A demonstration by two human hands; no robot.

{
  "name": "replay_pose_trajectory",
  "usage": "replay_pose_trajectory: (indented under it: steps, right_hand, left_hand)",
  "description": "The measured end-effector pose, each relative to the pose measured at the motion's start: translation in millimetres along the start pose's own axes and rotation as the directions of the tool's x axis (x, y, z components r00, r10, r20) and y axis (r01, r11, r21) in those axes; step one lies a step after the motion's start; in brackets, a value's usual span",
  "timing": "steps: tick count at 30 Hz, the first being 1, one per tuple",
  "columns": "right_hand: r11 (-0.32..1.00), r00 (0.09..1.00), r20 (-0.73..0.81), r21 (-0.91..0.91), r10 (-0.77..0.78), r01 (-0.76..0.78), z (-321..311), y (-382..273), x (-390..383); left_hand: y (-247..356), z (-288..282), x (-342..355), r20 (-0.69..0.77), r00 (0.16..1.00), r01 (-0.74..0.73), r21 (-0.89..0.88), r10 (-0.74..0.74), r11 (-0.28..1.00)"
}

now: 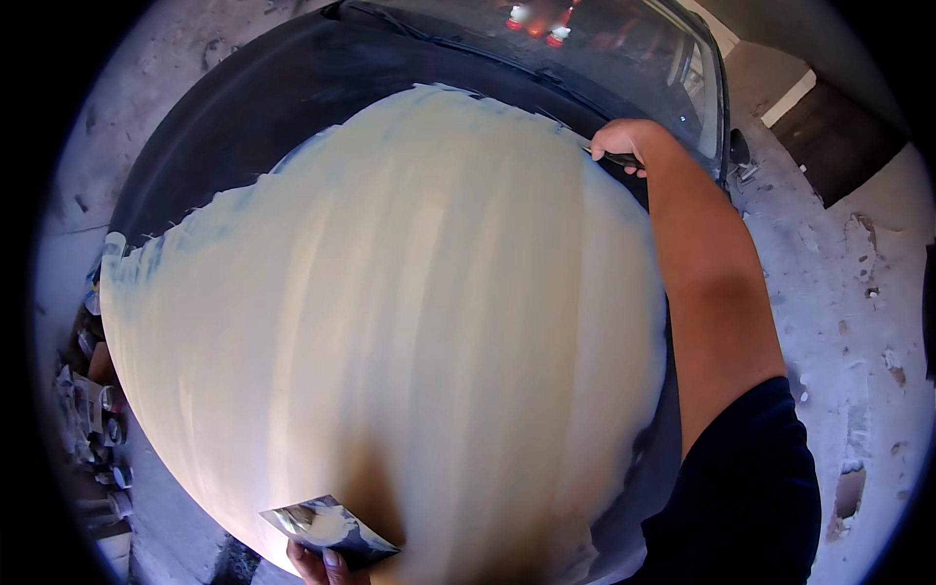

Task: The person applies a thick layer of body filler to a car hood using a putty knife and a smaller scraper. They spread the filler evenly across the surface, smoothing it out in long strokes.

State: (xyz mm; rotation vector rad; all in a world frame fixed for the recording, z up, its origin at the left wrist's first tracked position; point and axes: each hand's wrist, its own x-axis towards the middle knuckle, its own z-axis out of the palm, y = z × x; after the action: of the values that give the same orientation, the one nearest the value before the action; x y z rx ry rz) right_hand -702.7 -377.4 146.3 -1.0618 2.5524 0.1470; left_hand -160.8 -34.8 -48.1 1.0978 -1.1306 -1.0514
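A dark car bonnet [229, 112] is largely coated in pale cream filler [429, 292], with ragged bluish edges. My left hand [327, 565] grips a square metal plate [327, 526] smeared with light paste, over the lower part of the coating. My right hand [624, 144], arm stretched forward, grips a flat spreader with a dark handle [614, 157] at the coating's upper right edge, near the windscreen; its blade is mostly hidden or edge-on.
The windscreen [634, 58] with wiper arms lies beyond the bonnet. A wing mirror [738, 146] sticks out at the right, above the stained concrete floor [829, 322]. Cans and scraps [93, 409] are piled at the left. A dark mat or panel [834, 141] is at the upper right.
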Motion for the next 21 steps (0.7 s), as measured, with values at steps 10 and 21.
replay_pose_trajectory:
  steps: [10, 21]
  right_hand:
    - [1.000, 0.996, 0.088, -0.007, -0.008, 0.009, 8.0, 8.2, -31.4]
    - [0.999, 0.995, 0.097, -0.025, -0.038, 0.040, 36.3, 25.2, -69.2]
  left_hand:
    - [-9.0, -5.7, 4.8, 0.155, 0.930, -0.360, 0.209, 0.333, 0.909]
    - [4.8, 9.4, 6.2, 0.025, 0.999, -0.025, -0.239, 0.032, 0.971]
